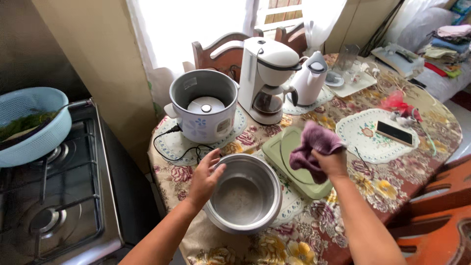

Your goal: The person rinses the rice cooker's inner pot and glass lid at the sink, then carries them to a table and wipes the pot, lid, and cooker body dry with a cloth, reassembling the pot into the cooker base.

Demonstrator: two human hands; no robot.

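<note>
Wiping step, I judge: left hand (205, 177) grips the pot (244, 193) rim, right hand (331, 162) clutches the cloth (312, 148), which must go inside.

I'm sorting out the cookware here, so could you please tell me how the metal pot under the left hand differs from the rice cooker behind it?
The metal pot is bare, shiny steel; the rice cooker has a white, flower-printed shell. The left hand grips the pot's rim, while no hand touches the cooker. The pot has no cord, while the cooker trails a black cord. Both are round, open-topped and stand upright on the table.
</note>
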